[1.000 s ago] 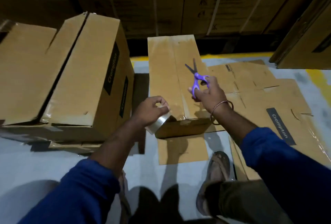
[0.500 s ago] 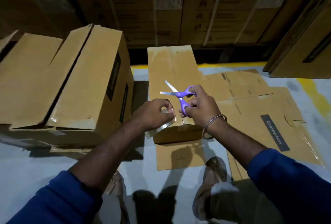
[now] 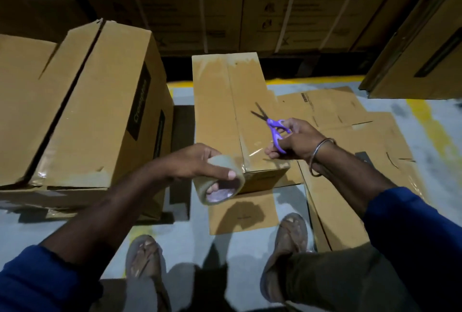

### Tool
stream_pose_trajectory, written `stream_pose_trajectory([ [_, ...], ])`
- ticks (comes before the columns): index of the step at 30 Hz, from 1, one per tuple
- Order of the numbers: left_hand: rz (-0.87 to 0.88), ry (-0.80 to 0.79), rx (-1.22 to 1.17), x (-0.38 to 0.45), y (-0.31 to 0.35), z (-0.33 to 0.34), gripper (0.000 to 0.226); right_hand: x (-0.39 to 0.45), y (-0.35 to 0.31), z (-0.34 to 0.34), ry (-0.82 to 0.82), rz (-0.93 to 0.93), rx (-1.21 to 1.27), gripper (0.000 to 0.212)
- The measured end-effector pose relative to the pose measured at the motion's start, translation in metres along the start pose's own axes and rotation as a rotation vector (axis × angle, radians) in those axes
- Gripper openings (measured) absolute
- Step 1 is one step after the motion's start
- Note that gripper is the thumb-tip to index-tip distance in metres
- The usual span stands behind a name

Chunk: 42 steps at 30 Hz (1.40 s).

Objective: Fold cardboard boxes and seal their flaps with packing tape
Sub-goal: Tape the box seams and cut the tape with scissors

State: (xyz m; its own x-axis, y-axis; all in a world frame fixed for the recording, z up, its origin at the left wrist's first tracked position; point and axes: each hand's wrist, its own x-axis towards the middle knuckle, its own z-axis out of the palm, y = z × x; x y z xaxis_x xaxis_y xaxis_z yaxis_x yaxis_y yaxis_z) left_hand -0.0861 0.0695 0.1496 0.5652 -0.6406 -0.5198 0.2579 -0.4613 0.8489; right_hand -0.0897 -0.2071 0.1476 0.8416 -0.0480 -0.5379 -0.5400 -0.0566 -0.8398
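Warehouse floor [image 3: 175, 239] of grey concrete with a yellow painted line, dim under stacked cartons [image 3: 225, 7] along the far wall. A person in blue sleeves stands over a narrow cardboard box [image 3: 220, 112] whose centre seam carries clear tape. The left hand [image 3: 192, 161] grasps a roll of packing tape [image 3: 220, 181] just off the box's near corner; the right hand [image 3: 295, 140] grips purple scissors [image 3: 273, 129], blades parted, above the box's near right edge. A large box [image 3: 87, 112] stands close on the left, flattened cardboard [image 3: 350, 137] lies on the right, and bare floor shows near the sandalled feet
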Motion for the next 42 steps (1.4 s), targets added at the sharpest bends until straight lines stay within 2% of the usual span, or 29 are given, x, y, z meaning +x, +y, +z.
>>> stream_pose_trajectory([
  [3,-0.005,-0.112,-0.001,-0.006,-0.012,-0.007,0.037,0.005,-0.003,-0.029,0.147,-0.042,-0.111,0.048],
  [5,-0.016,-0.081,0.032,-0.012,-0.019,-0.015,0.034,0.012,0.0,-0.055,0.247,-0.05,-0.188,0.044],
  [6,-0.034,-0.053,0.078,-0.016,-0.022,-0.02,0.039,0.016,0.003,-0.071,0.291,-0.049,-0.257,0.038],
  [9,-0.171,0.119,0.38,-0.025,-0.04,-0.036,0.086,0.019,0.022,-0.125,0.533,0.003,-0.475,0.015],
  [11,-0.242,0.202,0.526,-0.025,-0.059,-0.044,0.103,0.033,0.051,-0.168,0.599,0.096,-0.545,0.018],
  [12,-0.258,0.224,0.571,-0.021,-0.072,-0.046,0.105,0.044,0.065,-0.182,0.614,0.116,-0.525,0.026],
  [14,-0.292,0.27,0.625,-0.012,-0.089,-0.043,0.085,0.035,0.064,-0.168,0.642,0.178,-0.52,0.042],
  [17,-0.338,0.32,0.676,-0.003,-0.105,-0.04,0.048,0.028,0.059,-0.146,0.657,0.175,-0.542,0.039],
  [20,-0.368,0.363,0.685,0.001,-0.109,-0.043,0.037,0.046,0.074,-0.151,0.665,0.165,-0.499,0.042],
  [25,-0.405,0.429,0.761,0.004,-0.12,-0.051,0.037,0.066,0.088,-0.145,0.636,0.173,-0.495,0.033],
  [34,-0.418,0.415,0.765,0.01,-0.131,-0.061,0.032,0.111,0.123,-0.134,0.603,0.221,-0.529,0.04],
  [36,-0.418,0.399,0.768,0.014,-0.13,-0.059,0.032,0.121,0.139,-0.13,0.622,0.243,-0.506,0.033],
  [40,-0.431,0.372,0.853,0.022,-0.131,-0.054,0.045,0.127,0.174,-0.103,0.664,0.238,-0.375,0.026],
  [42,-0.421,0.355,0.863,0.026,-0.133,-0.053,0.048,0.141,0.199,-0.087,0.674,0.265,-0.297,0.03],
])
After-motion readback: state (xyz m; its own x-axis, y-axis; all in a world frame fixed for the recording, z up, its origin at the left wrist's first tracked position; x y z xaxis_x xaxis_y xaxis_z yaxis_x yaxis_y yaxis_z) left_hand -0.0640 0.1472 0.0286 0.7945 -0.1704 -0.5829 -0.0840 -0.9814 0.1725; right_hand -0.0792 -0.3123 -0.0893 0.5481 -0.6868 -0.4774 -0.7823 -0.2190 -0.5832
